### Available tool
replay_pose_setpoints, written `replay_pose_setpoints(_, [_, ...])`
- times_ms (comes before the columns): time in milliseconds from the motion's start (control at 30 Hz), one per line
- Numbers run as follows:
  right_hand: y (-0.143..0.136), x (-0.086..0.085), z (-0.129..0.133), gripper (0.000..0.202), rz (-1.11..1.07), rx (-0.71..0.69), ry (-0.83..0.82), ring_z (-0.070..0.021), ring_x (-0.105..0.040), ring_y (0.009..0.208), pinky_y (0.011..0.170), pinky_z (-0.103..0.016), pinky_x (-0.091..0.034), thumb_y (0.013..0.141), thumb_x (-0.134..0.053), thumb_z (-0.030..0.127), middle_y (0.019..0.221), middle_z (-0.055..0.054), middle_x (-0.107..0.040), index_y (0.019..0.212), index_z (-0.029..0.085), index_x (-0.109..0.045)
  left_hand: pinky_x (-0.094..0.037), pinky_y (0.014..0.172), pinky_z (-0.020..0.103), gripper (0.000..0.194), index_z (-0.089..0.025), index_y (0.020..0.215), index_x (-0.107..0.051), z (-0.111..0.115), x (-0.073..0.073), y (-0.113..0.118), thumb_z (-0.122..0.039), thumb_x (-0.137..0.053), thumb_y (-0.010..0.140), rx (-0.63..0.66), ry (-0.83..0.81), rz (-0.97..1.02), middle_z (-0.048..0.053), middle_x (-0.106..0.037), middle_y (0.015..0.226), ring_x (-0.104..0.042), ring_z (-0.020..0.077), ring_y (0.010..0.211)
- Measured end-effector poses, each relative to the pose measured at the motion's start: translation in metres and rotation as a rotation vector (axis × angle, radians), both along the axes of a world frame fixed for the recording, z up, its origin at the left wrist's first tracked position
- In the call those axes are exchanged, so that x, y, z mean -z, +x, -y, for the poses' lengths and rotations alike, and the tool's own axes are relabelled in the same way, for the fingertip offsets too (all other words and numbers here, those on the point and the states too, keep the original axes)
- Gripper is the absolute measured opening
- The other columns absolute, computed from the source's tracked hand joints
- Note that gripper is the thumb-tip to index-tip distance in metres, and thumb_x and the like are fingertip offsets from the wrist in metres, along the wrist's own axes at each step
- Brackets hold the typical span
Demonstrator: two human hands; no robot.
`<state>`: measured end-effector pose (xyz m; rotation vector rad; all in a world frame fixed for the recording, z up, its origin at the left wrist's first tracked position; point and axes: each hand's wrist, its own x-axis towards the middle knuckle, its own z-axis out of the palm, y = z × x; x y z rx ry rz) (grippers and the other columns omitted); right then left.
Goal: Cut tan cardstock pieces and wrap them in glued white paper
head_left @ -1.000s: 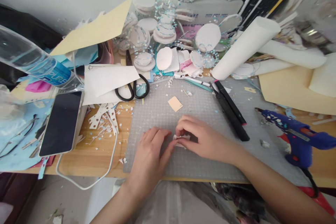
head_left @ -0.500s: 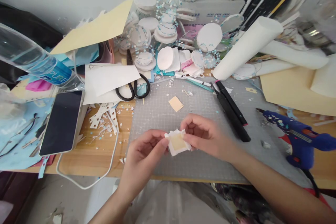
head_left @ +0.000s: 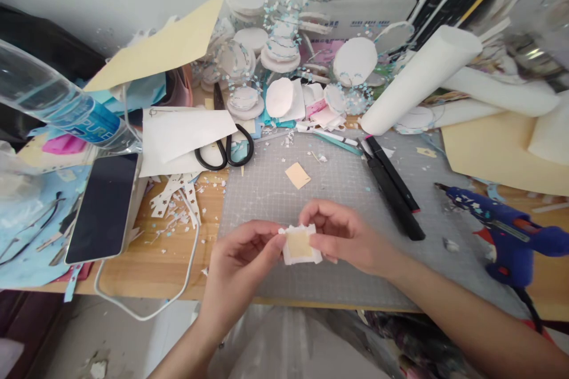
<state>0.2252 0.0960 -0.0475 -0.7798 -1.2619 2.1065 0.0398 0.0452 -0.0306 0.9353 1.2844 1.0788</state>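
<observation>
Between my two hands, over the near part of the grey cutting mat [head_left: 262, 195], is a small square paper piece [head_left: 299, 244] with a pale yellow middle and a raised white border. My left hand [head_left: 244, 260] pinches its left edge between thumb and fingers. At the right edge my right hand [head_left: 342, 237] grips it, the thumb lying on the front and the fingers partly hidden behind. Farther up the mat lies a small pale yellow card [head_left: 297, 175]. To the right of it rest a black marker [head_left: 393, 174] and black-handled tweezers [head_left: 395, 201].
A blue glue gun [head_left: 498, 231] lies at the right. Black-handled scissors [head_left: 226, 148] sit partly under white paper. A phone [head_left: 104, 207] and a water bottle [head_left: 84, 112] are at the left. White discs [head_left: 280, 59] and a white paper roll [head_left: 422, 80] crowd the back.
The paper piece has turned slightly and now sits more level. My right hand has shifted a little to the left along its edge; my left hand keeps its pinch.
</observation>
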Motion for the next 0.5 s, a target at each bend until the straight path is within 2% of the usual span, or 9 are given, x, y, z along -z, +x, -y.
replay_pose_setpoints(133, [0.0005,0.0008,0.0004,0.014,-0.005,0.033,0.047,-0.0044,-0.038,0.05,0.043,-0.017,-0.029,0.086,-0.061,0.028,0.065,0.005,-0.05,0.089,0.018,-0.053,-0.053,0.065,0.018,0.009,-0.024,0.087,-0.076,-0.0003,0.0059,-0.0029,-0.024,-0.07,0.08,0.057,-0.048,0.1,0.001,-0.075,0.078,-0.065,0.011,0.068])
replay_pose_setpoints(267, [-0.0006,0.0034,0.001,0.014,-0.029,0.036,0.006,-0.004,-0.037,0.047,0.042,-0.016,-0.029,0.086,-0.062,0.029,0.064,0.006,-0.05,0.089,0.018,-0.054,-0.053,0.068,0.017,0.01,-0.027,0.088,-0.077,0.0007,0.0097,-0.0039,-0.024,-0.071,0.08,0.052,-0.078,0.178,0.001,-0.076,0.084,-0.066,0.0105,0.073])
replay_pose_setpoints(500, [-0.0021,0.0054,0.0026,0.012,-0.158,0.04,-0.089,-0.0034,-0.036,0.046,0.041,-0.015,-0.028,0.085,-0.065,0.026,0.061,0.007,-0.05,0.088,0.019,-0.056,-0.053,0.061,0.016,0.008,-0.028,0.08,-0.079,-0.0029,0.0056,-0.0017,-0.024,-0.078,0.072,0.044,-0.16,0.301,0.0,-0.076,0.073,-0.064,0.0087,0.062])
